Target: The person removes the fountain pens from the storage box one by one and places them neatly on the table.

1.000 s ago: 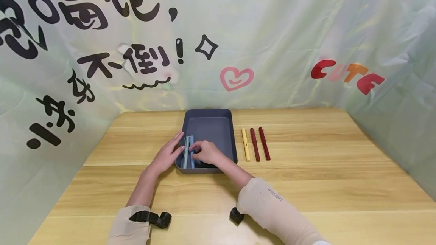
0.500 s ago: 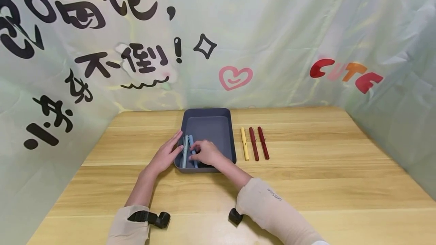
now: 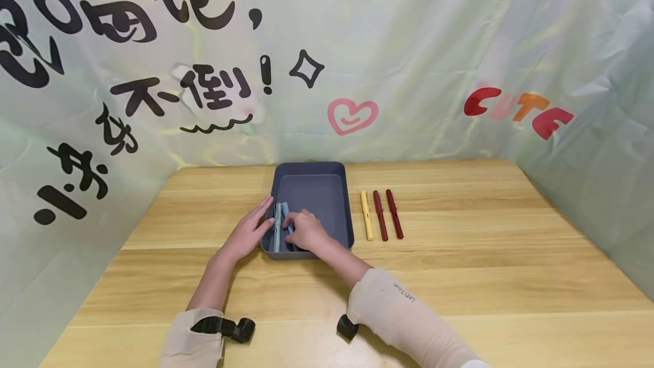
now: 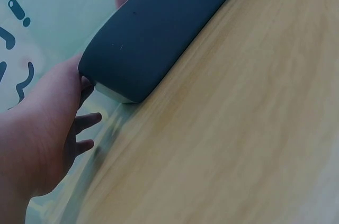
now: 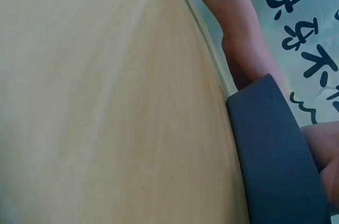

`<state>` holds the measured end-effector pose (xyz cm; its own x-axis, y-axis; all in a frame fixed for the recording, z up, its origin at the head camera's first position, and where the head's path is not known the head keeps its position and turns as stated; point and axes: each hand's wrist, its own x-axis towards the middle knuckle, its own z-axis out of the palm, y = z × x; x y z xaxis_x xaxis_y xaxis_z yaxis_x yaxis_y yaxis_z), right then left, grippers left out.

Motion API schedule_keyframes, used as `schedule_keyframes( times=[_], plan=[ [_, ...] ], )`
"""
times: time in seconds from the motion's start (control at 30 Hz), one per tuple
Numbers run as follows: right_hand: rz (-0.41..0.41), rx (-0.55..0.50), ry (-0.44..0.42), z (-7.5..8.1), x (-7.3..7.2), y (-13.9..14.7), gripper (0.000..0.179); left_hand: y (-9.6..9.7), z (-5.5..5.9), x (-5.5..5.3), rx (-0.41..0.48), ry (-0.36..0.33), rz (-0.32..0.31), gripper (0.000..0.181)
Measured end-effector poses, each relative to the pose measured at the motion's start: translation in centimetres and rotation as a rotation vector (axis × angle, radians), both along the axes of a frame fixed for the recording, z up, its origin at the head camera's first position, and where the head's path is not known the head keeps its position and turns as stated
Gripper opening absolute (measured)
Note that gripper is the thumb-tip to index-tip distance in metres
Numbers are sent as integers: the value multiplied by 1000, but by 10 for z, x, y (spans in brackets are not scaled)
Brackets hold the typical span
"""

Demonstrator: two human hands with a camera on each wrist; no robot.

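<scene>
A dark grey-blue tray point(image 3: 317, 192) lies on the wooden table. Along its left inner side rests a pale blue-green pen point(image 3: 277, 234), beside a blue pen point(image 3: 285, 209) that leans at a slant. My right hand point(image 3: 307, 231) reaches into the tray and pinches the blue pen, covering its lower part. My left hand point(image 3: 247, 234) rests at the tray's left wall, fingers straight outside and thumb over the rim near the pale pen. In the left wrist view those spread fingers show past the corner of the tray wall point(image 4: 137, 44); the wall hides the pens.
Right of the tray lie a yellow pen point(image 3: 367, 216), a dark red pen point(image 3: 380, 216) and another dark red pen point(image 3: 394, 213), nearly parallel. A printed cloth point(image 3: 409, 44) hangs behind the table and at both sides.
The blue pen has gone from parallel with the pale pen to slanted, its lower end shifted right. My right hand has moved slightly left; the left hand stays.
</scene>
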<state>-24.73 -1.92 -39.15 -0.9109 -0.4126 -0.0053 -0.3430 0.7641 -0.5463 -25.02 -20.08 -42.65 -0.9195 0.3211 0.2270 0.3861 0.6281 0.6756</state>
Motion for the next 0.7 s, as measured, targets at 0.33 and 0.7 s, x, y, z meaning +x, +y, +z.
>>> schedule_keyframes(
  times=[0.33, 0.7],
  plan=[
    [-13, -151, -121, 2, -6, 8, 17, 0, 1, 0, -7, 21, 2, 55],
    [-49, -394, -326, 1, -7, 18, 17, 1, 1, 0, -4, 12, 3, 54]
  ],
)
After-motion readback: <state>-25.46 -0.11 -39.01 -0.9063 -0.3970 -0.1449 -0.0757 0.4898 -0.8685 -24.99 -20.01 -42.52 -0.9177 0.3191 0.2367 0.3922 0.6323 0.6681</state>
